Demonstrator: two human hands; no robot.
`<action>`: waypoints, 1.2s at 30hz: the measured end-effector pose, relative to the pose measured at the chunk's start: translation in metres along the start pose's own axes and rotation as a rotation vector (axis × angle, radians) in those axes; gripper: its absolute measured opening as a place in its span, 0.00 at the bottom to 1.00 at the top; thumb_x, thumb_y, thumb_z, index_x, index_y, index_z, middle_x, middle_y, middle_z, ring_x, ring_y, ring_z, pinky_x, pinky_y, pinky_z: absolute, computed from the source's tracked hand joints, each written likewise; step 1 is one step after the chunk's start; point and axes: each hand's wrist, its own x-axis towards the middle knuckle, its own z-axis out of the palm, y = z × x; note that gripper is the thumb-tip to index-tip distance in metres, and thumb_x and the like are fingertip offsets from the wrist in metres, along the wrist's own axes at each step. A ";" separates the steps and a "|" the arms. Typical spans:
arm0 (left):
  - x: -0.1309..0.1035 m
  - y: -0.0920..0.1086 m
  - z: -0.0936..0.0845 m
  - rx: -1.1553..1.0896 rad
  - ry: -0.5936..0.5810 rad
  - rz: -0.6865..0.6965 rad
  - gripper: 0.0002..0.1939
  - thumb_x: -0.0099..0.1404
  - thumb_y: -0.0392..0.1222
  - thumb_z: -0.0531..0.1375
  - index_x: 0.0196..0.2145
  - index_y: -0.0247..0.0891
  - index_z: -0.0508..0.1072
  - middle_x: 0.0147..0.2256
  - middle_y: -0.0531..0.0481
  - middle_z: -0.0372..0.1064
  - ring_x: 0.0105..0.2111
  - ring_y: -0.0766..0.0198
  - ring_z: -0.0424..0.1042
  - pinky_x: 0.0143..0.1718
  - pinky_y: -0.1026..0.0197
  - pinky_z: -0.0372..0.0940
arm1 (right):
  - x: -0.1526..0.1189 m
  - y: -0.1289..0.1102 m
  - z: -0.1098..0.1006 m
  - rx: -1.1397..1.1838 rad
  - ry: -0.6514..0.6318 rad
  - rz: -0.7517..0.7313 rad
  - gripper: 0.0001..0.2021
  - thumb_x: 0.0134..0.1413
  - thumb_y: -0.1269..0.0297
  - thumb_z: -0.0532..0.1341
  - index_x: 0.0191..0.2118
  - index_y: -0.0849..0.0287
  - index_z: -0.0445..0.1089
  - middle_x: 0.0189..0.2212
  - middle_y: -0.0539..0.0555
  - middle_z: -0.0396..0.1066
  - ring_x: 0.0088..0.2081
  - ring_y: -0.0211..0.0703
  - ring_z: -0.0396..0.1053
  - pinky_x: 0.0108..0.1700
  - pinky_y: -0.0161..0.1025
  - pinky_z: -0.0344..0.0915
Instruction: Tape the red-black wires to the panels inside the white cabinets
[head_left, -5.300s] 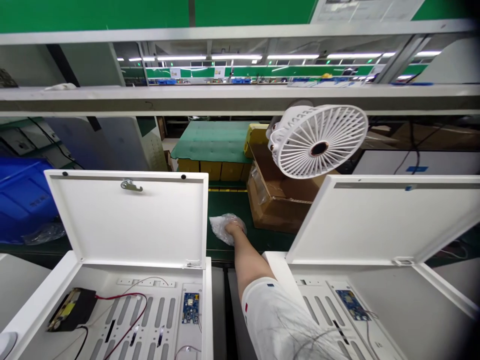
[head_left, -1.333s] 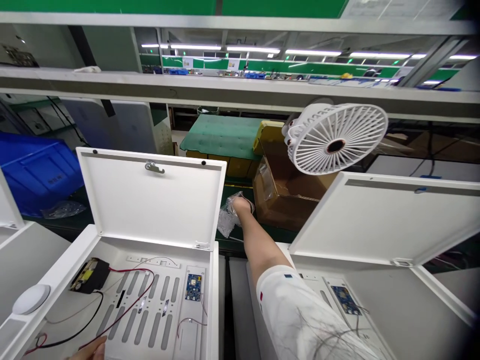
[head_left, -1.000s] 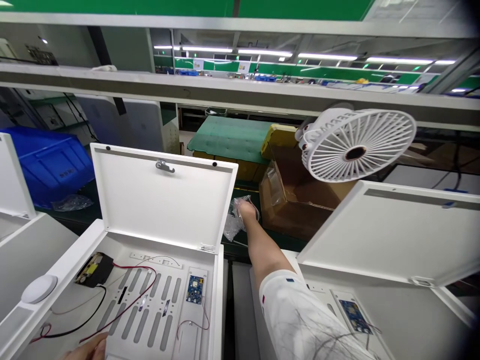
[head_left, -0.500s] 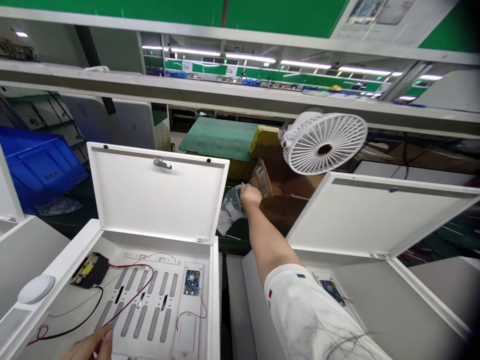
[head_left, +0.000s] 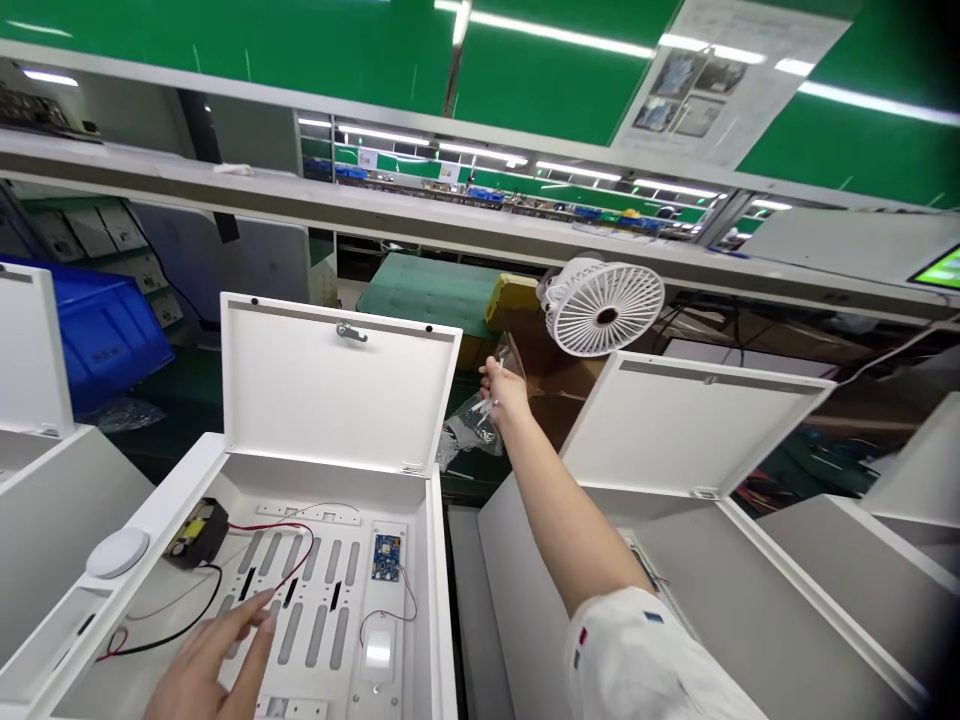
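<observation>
My right hand (head_left: 510, 390) is stretched out to the far side, closed on a few thin white cable ties (head_left: 486, 407). Under and beside it lies a clear plastic bag (head_left: 469, 430) with white pieces inside. My left hand (head_left: 217, 650) is over the inside of an open white metal box (head_left: 442, 600). Its thumb and forefinger close on the red wire (head_left: 300, 560) near the slotted back panel. That wire comes from a black power supply (head_left: 199, 533) at the box's left. A blue circuit board (head_left: 386, 557) sits on the right side.
A second open white box (head_left: 517, 600) stands to the right, its lid (head_left: 690, 420) raised. A white fan (head_left: 607, 310) hangs above a cardboard box (head_left: 559, 370). A blue bin (head_left: 112, 335) is at the left; a shelf rail (head_left: 420, 215) crosses the back.
My right hand has lifted slightly from the bag, with cable ties now showing in its fingers. My left hand has moved up and right over the slotted panel. The view has shifted.
</observation>
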 end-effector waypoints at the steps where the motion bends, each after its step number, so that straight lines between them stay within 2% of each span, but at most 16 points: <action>1: 0.002 0.006 -0.003 -0.061 -0.037 -0.063 0.27 0.58 0.62 0.59 0.48 0.44 0.76 0.48 0.46 0.74 0.44 0.52 0.75 0.39 0.57 0.72 | -0.024 -0.008 0.003 0.152 -0.069 0.046 0.20 0.57 0.44 0.58 0.34 0.59 0.66 0.16 0.44 0.55 0.14 0.30 0.50 0.16 0.31 0.50; 4: 0.007 0.032 -0.010 -0.376 -0.207 -0.203 0.31 0.58 0.65 0.59 0.53 0.44 0.72 0.54 0.46 0.70 0.54 0.50 0.68 0.54 0.50 0.66 | -0.104 -0.033 0.012 0.372 -0.302 0.124 0.22 0.46 0.42 0.66 0.32 0.57 0.64 0.15 0.40 0.52 0.14 0.27 0.46 0.15 0.29 0.46; 6: 0.010 0.053 -0.012 -0.643 -0.292 -0.202 0.30 0.60 0.63 0.59 0.54 0.44 0.70 0.56 0.46 0.67 0.59 0.53 0.63 0.62 0.51 0.56 | -0.157 -0.049 0.024 0.414 -0.420 0.156 0.23 0.44 0.41 0.67 0.31 0.57 0.64 0.15 0.39 0.52 0.13 0.27 0.45 0.15 0.29 0.46; 7: 0.011 0.064 -0.012 -0.789 -0.330 -0.201 0.29 0.61 0.61 0.60 0.54 0.43 0.69 0.57 0.45 0.66 0.59 0.54 0.62 0.62 0.52 0.56 | -0.182 -0.055 0.032 0.419 -0.463 0.162 0.24 0.43 0.41 0.67 0.31 0.57 0.64 0.15 0.39 0.52 0.13 0.27 0.45 0.15 0.29 0.46; 9: 0.014 0.082 -0.011 -1.105 -0.465 -0.225 0.27 0.64 0.59 0.58 0.54 0.41 0.69 0.56 0.43 0.66 0.57 0.54 0.64 0.58 0.53 0.60 | -0.224 -0.061 0.054 0.399 -0.516 0.144 0.23 0.45 0.40 0.66 0.30 0.57 0.64 0.14 0.40 0.52 0.13 0.27 0.46 0.16 0.30 0.45; 11: 0.018 0.093 -0.012 -1.386 -0.606 -0.326 0.25 0.66 0.58 0.56 0.51 0.37 0.71 0.51 0.41 0.70 0.51 0.57 0.69 0.51 0.56 0.65 | -0.256 -0.060 0.079 0.335 -0.552 0.100 0.22 0.47 0.40 0.64 0.30 0.57 0.65 0.14 0.41 0.53 0.13 0.28 0.48 0.17 0.31 0.45; 12: 0.020 0.096 -0.014 -1.494 -0.664 -0.361 0.25 0.66 0.59 0.55 0.48 0.35 0.73 0.47 0.42 0.71 0.47 0.59 0.71 0.47 0.58 0.67 | -0.270 -0.057 0.092 0.286 -0.562 0.074 0.22 0.48 0.40 0.63 0.29 0.57 0.66 0.14 0.42 0.53 0.13 0.29 0.49 0.17 0.31 0.46; 14: 0.023 0.096 -0.019 -1.585 -0.700 -0.368 0.27 0.65 0.62 0.54 0.45 0.35 0.74 0.38 0.45 0.72 0.37 0.64 0.72 0.38 0.63 0.68 | -0.291 -0.047 0.117 0.155 -0.559 0.004 0.21 0.51 0.41 0.61 0.28 0.57 0.67 0.15 0.43 0.55 0.16 0.32 0.51 0.19 0.32 0.48; 17: 0.023 0.087 -0.029 -1.619 -0.680 -0.363 0.31 0.63 0.66 0.53 0.48 0.36 0.73 0.36 0.46 0.72 0.34 0.64 0.72 0.34 0.64 0.67 | -0.315 -0.032 0.145 -0.075 -0.521 -0.138 0.20 0.54 0.43 0.59 0.26 0.56 0.66 0.17 0.45 0.57 0.20 0.35 0.54 0.23 0.34 0.51; 21: 0.018 0.069 -0.038 -1.653 -0.613 -0.406 0.32 0.62 0.65 0.55 0.56 0.42 0.68 0.46 0.43 0.72 0.43 0.58 0.74 0.44 0.58 0.69 | -0.335 -0.019 0.169 -0.298 -0.523 -0.280 0.18 0.59 0.46 0.55 0.29 0.54 0.67 0.20 0.47 0.63 0.23 0.37 0.57 0.27 0.35 0.51; 24: 0.019 0.057 -0.040 -1.677 -0.549 -0.462 0.34 0.62 0.66 0.55 0.57 0.40 0.67 0.49 0.41 0.71 0.47 0.54 0.73 0.49 0.54 0.69 | -0.345 -0.014 0.183 -0.408 -0.517 -0.346 0.15 0.62 0.48 0.52 0.36 0.53 0.68 0.26 0.49 0.68 0.28 0.40 0.62 0.30 0.35 0.52; 27: 0.021 0.047 -0.039 -1.723 -0.439 -0.498 0.34 0.63 0.67 0.51 0.57 0.43 0.68 0.52 0.43 0.70 0.50 0.55 0.72 0.51 0.53 0.68 | -0.353 -0.008 0.197 -0.492 -0.499 -0.351 0.14 0.64 0.51 0.50 0.38 0.54 0.65 0.26 0.50 0.68 0.28 0.41 0.64 0.30 0.35 0.51; 31: 0.026 0.039 -0.038 -1.755 -0.359 -0.560 0.29 0.68 0.62 0.48 0.55 0.41 0.70 0.54 0.44 0.69 0.53 0.58 0.70 0.53 0.59 0.67 | -0.360 0.001 0.208 -0.523 -0.451 -0.379 0.12 0.66 0.55 0.49 0.36 0.55 0.62 0.27 0.50 0.68 0.28 0.41 0.63 0.31 0.36 0.52; 36: 0.028 0.038 -0.043 -1.751 -0.364 -0.569 0.24 0.71 0.55 0.48 0.54 0.38 0.70 0.55 0.43 0.69 0.55 0.61 0.69 0.53 0.63 0.67 | -0.360 0.004 0.210 -0.642 -0.354 -0.505 0.12 0.67 0.59 0.48 0.34 0.57 0.61 0.31 0.53 0.68 0.35 0.44 0.64 0.38 0.39 0.56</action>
